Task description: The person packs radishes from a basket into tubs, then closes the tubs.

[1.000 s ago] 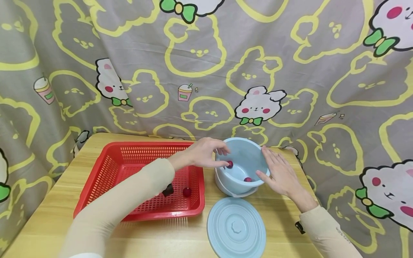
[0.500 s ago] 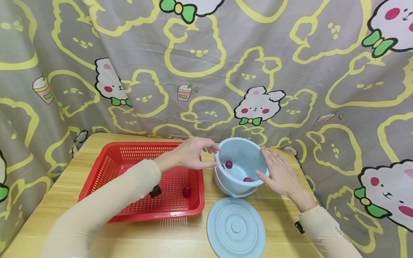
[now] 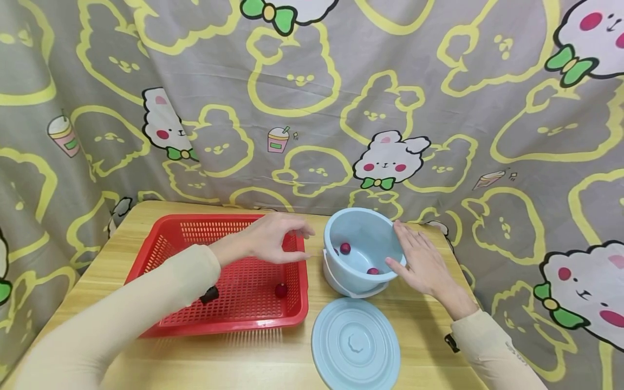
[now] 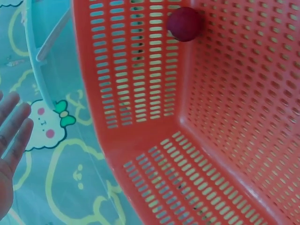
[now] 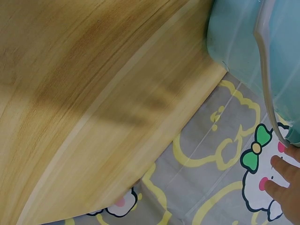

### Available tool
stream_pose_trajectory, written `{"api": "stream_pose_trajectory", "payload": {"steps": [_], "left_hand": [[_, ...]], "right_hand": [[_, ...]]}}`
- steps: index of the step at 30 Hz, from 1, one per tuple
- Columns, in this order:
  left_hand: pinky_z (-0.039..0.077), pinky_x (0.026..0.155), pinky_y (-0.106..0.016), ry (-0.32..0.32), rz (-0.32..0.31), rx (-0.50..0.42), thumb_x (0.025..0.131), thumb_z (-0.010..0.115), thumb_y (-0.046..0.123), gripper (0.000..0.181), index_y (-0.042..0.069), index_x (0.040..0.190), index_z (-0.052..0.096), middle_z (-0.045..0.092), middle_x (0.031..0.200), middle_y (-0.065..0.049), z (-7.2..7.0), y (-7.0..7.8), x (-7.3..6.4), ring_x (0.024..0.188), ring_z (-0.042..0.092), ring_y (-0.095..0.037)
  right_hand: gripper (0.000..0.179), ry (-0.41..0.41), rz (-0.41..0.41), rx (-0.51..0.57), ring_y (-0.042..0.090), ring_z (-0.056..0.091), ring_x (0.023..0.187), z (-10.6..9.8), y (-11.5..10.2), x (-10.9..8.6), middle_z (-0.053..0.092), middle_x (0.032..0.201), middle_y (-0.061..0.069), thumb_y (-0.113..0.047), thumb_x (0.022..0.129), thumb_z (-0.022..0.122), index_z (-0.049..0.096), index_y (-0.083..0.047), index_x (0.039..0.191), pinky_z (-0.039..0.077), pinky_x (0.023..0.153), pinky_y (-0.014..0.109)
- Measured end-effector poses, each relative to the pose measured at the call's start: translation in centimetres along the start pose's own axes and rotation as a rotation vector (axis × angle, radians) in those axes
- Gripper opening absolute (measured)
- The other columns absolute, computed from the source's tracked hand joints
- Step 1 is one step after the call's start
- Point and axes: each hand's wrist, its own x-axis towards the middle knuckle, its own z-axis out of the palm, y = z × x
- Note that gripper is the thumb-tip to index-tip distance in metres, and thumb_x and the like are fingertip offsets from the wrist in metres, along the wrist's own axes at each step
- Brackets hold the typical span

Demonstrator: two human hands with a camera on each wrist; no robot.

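My left hand [image 3: 274,238] hovers over the right part of the red plastic basket [image 3: 224,326], fingers loosely bent and thumb apart, with nothing held. In the left wrist view its fingers [image 4: 18,123] show at the left edge. One dark red ball [image 4: 185,24] lies on the basket floor near the right wall. The light blue bucket [image 3: 361,281] stands beside the basket, with a few dark red balls [image 3: 345,248] inside. My right hand [image 3: 423,260] rests with straight fingers against the bucket's right rim. In the right wrist view only its fingertips [image 5: 281,183] show.
A round light blue lid [image 3: 356,346] lies on the wooden table [image 3: 234,360] in front of the bucket. The bucket's handle [image 5: 265,61] hangs down its side. Behind the table hangs a grey patterned curtain [image 3: 219,70].
My left hand has drawn back leftward from the bucket's rim to above the basket. The right hand has stayed at the bucket, and the balls lie where they were.
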Motion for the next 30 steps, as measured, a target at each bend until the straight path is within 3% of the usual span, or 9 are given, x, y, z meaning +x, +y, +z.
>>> {"api": "stream_pose_trajectory", "payload": {"steps": [6, 17, 23, 30], "left_hand": [[0.063, 0.088, -0.039, -0.029, -0.053, -0.007, 0.088, 0.082, 0.040, 0.044, 0.014, 0.122, 0.072, 0.079, 0.112, -0.002, -0.2, -0.4, -1.6, 0.101, 0.075, -0.018], [0.062, 0.093, -0.038, -0.089, -0.163, 0.026, 0.088, 0.081, 0.044, 0.045, 0.017, 0.123, 0.073, 0.079, 0.113, 0.003, 0.6, -1.9, -4.1, 0.105, 0.076, -0.016], [0.061, 0.090, -0.035, -0.120, -0.181, 0.070, 0.087, 0.081, 0.045, 0.041, 0.019, 0.118, 0.074, 0.078, 0.109, 0.007, 1.6, -3.0, -5.1, 0.100, 0.074, -0.013], [0.061, 0.089, -0.036, -0.170, -0.170, 0.080, 0.088, 0.081, 0.045, 0.042, 0.018, 0.119, 0.074, 0.079, 0.113, 0.002, 2.9, -3.9, -5.9, 0.102, 0.075, -0.019]], "right_hand": [[0.091, 0.007, -0.008, -0.001, 0.043, 0.035, 0.158, 0.0, 0.0, 0.0, 0.028, 0.174, 0.018, -0.054, 0.101, 0.058, 0.022, -0.002, 0.167, 0.025, 0.128, 0.063], [0.091, 0.014, -0.015, -0.007, 0.043, 0.034, 0.158, 0.0, 0.0, 0.1, 0.029, 0.174, 0.018, -0.054, 0.101, 0.057, 0.021, -0.003, 0.167, 0.026, 0.128, 0.063], [0.091, 0.010, -0.010, -0.003, 0.043, 0.033, 0.159, 0.1, 0.0, -0.1, 0.029, 0.174, 0.019, -0.052, 0.101, 0.059, 0.021, -0.002, 0.167, 0.026, 0.128, 0.064], [0.090, 0.021, -0.015, -0.005, 0.043, 0.035, 0.158, 0.1, 0.0, 0.0, 0.030, 0.173, 0.020, -0.050, 0.101, 0.059, 0.023, -0.001, 0.167, 0.027, 0.127, 0.064]]}}
